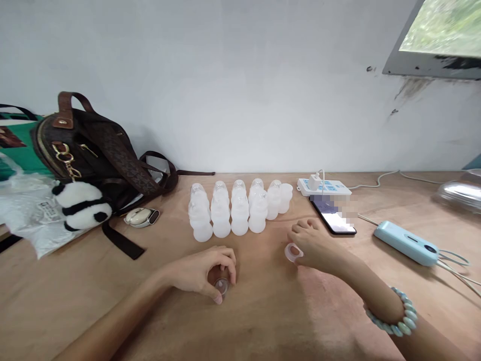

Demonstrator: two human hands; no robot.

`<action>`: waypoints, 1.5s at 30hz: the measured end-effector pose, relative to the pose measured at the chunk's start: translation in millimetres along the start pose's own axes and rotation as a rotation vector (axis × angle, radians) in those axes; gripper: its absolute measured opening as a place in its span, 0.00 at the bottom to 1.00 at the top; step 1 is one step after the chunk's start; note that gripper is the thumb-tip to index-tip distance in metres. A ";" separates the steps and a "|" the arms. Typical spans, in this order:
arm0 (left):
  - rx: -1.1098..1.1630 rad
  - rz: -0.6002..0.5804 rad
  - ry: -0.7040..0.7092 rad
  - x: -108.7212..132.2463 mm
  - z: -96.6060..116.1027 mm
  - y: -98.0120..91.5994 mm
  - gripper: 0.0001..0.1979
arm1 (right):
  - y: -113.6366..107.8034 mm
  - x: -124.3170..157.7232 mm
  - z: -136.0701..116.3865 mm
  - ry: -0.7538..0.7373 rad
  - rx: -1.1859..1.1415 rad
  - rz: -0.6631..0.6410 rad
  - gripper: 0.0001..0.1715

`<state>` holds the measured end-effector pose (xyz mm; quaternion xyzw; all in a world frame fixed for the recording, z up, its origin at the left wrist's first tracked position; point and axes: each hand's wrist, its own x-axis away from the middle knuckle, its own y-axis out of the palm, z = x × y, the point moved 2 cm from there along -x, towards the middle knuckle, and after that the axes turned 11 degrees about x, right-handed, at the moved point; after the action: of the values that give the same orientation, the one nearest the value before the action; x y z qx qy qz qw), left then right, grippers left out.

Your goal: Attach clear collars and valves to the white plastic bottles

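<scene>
My left hand (205, 271) is curled around a small clear plastic cap (221, 286), thumb on the near side and fingers on the far side. A pale teat-like tip seems to show inside it. Farther right, my right hand (310, 243) pinches a translucent white ring (292, 252) just above the table; its far fingers are folded. Beyond both hands stand several small white baby bottles (239, 220) in rows, most under clear domed caps. At the right end of the group, one white bottle (285, 198) has no domed cap.
A dark backpack (93, 150) with a panda plush (82, 205) stands left, beside a white plastic bag (26, 210). Near it lies a watch-like device (152, 217). Rightward are a power strip (334, 187), a phone (334, 215), a light-blue device (406, 243) and cables.
</scene>
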<state>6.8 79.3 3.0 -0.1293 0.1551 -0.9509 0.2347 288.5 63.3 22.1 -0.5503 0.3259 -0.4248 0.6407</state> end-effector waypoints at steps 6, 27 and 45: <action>0.199 0.363 0.156 -12.3 -0.1 19.5 0.08 | 7.7 -3.6 -46.6 -0.186 -0.198 0.011 0.14; 0.165 0.438 0.121 -28.2 -19.1 41.9 0.45 | 14.6 -7.0 -60.6 -0.178 -0.496 0.164 0.23; -0.073 0.383 0.180 -33.8 -11.1 43.6 0.16 | 6.8 -1.6 -73.8 -0.234 -0.600 0.450 0.12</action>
<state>49.9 61.7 -28.6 -0.0206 0.2317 -0.8903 0.3915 223.8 33.4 2.0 -0.6728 0.4727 -0.0939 0.5613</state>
